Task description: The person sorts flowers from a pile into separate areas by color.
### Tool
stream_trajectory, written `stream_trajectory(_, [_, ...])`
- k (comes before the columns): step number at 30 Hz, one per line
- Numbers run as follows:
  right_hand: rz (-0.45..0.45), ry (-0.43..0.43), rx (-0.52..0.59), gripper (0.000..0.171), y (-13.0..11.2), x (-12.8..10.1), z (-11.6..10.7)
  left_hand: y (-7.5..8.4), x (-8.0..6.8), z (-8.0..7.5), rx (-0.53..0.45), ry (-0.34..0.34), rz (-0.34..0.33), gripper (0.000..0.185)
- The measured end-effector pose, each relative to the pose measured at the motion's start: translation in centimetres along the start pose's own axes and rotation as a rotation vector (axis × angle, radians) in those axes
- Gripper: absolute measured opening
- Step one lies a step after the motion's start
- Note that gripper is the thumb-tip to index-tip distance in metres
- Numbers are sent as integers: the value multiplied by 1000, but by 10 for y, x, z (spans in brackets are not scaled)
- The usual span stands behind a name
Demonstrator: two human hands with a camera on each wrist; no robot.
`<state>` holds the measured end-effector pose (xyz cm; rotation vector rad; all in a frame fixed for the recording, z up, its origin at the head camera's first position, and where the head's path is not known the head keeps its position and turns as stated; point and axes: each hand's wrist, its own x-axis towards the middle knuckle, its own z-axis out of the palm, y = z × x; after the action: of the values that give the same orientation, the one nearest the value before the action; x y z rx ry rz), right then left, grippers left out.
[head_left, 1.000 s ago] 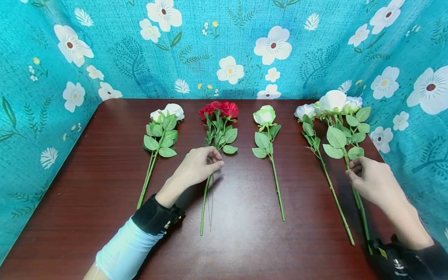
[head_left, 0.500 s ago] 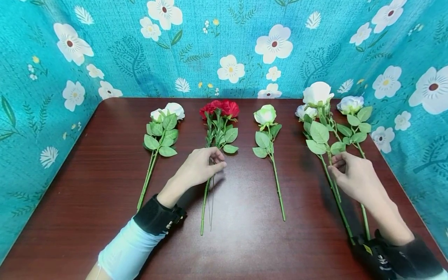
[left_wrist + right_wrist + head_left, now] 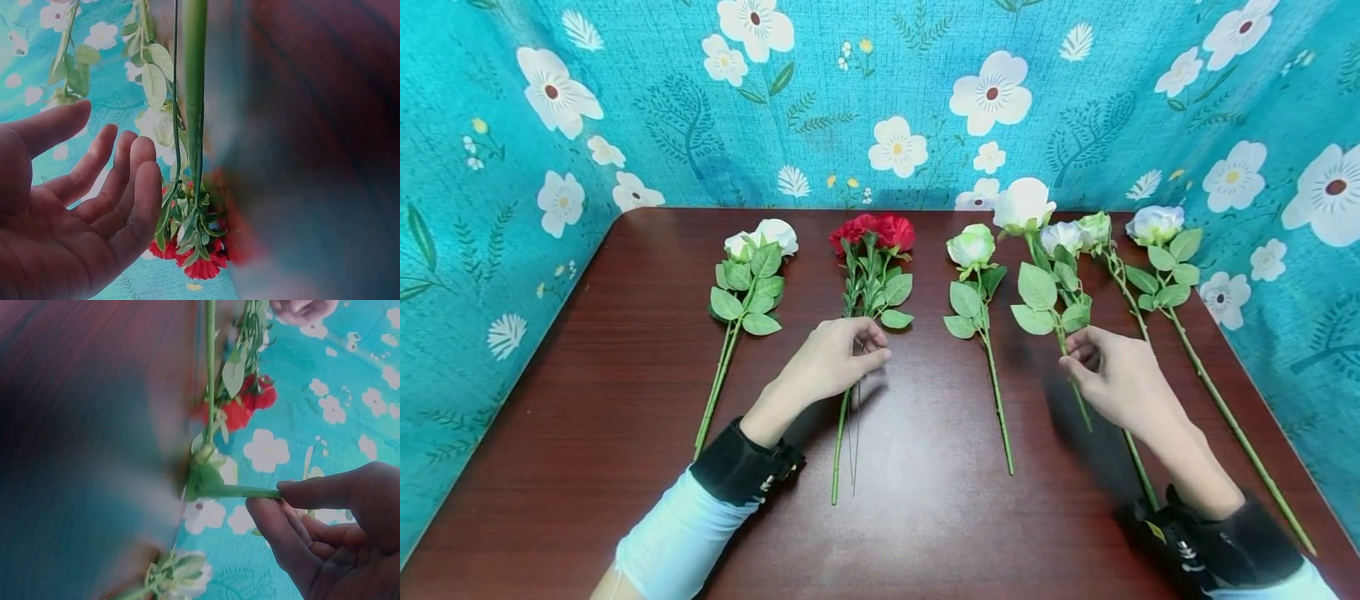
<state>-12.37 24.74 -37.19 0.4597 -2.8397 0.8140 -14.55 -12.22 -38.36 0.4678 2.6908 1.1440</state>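
The right hand (image 3: 1120,379) pinches the stem of a white rose (image 3: 1022,204) between thumb and fingers (image 3: 294,506), holding it tilted above the bench (image 3: 587,400), its bloom just right of the green-white rose (image 3: 972,247). The left hand (image 3: 835,360) rests over the stems of the red flowers (image 3: 872,233) at bench centre, its fingers (image 3: 134,187) loosely extended, gripping nothing. Two more white roses (image 3: 752,242) lie at the left, others (image 3: 1153,223) at the right.

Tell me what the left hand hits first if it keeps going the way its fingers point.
The left hand points up and right across the table, with its fingertips at the red flower's stems. Straight on, it would probably meet that red flower's lowest leaf first, though depth is hard to judge.
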Motion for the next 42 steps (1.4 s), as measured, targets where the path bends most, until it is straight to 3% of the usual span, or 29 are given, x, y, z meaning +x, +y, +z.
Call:
stream_trajectory(13, [-26, 23, 179, 11, -29, 11, 15, 6, 0, 4, -31, -22, -9, 9])
stream_trajectory(20, [-70, 60, 240, 13, -37, 14, 21, 10, 2, 9, -38, -44, 50, 8])
stream_trajectory(33, [-22, 42, 416, 14, -52, 18, 32, 19, 4, 17, -42, -78, 155, 14])
stream_trajectory(42, [-29, 47, 485, 16, -66, 26, 43, 25, 4, 19, -89, -26, 221, 15])
